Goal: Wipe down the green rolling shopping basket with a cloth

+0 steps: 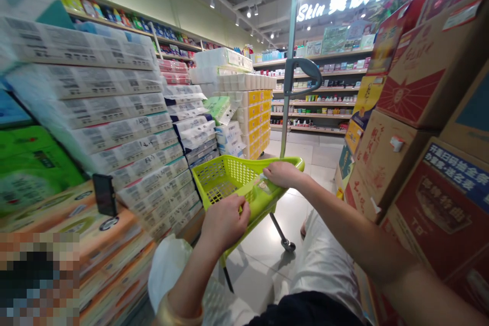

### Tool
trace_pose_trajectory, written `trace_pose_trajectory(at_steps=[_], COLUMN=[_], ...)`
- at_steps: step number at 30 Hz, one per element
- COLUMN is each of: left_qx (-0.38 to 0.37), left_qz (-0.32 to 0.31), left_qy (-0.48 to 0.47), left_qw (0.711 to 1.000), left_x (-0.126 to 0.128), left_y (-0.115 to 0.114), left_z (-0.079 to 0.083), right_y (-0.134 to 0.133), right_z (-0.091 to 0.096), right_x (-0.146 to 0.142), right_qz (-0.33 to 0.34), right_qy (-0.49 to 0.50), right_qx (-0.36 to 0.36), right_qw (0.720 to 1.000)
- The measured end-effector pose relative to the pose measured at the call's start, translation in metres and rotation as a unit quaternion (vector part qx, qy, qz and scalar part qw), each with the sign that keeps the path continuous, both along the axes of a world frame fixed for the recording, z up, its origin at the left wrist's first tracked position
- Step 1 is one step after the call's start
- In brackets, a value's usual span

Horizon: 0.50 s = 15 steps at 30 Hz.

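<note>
A lime-green plastic shopping basket [225, 175] on wheels is tilted up in front of me, its mesh inside showing. My left hand [225, 221] is closed on the near rim of the basket. My right hand [282, 174] grips the far right rim, fingers curled over a small pale label or packet there. A grey pull handle [296, 69] on a metal pole rises from the basket's back edge.
Stacks of wrapped tissue packs [126, 127] fill the left side. Cardboard boxes [412, 127] are piled high on the right. A dark phone [105, 194] stands on orange packs at left. A tiled aisle [301, 153] leads to stocked shelves [324, 97] at the back.
</note>
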<state>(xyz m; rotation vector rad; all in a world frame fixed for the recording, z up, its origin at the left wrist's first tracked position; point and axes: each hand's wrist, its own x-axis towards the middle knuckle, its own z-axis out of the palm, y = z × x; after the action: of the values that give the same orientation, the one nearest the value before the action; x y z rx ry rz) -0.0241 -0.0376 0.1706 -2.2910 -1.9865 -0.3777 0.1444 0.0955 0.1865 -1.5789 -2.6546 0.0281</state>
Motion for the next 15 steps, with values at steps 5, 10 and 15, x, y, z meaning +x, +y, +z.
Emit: trace_pose_trajectory(at_steps=[5, 10, 15], left_qx=[-0.022, -0.037, -0.058], left_qz=[0.010, 0.036, 0.038], left_qy=[-0.014, -0.002, -0.011], left_qw=[1.000, 0.999, 0.998], left_x=[-0.019, -0.031, -0.036], left_y=[0.013, 0.028, 0.044], left_z=[-0.002, -0.002, 0.000], right_y=[-0.014, -0.037, -0.045], right_z=[0.005, 0.008, 0.003], right_x=[0.001, -0.020, -0.039], right_qz=[-0.014, 0.057, 0.133], right_qy=[0.035, 0.053, 0.072], right_qx=[0.000, 0.045, 0.072], right_qw=[0.999, 0.996, 0.986])
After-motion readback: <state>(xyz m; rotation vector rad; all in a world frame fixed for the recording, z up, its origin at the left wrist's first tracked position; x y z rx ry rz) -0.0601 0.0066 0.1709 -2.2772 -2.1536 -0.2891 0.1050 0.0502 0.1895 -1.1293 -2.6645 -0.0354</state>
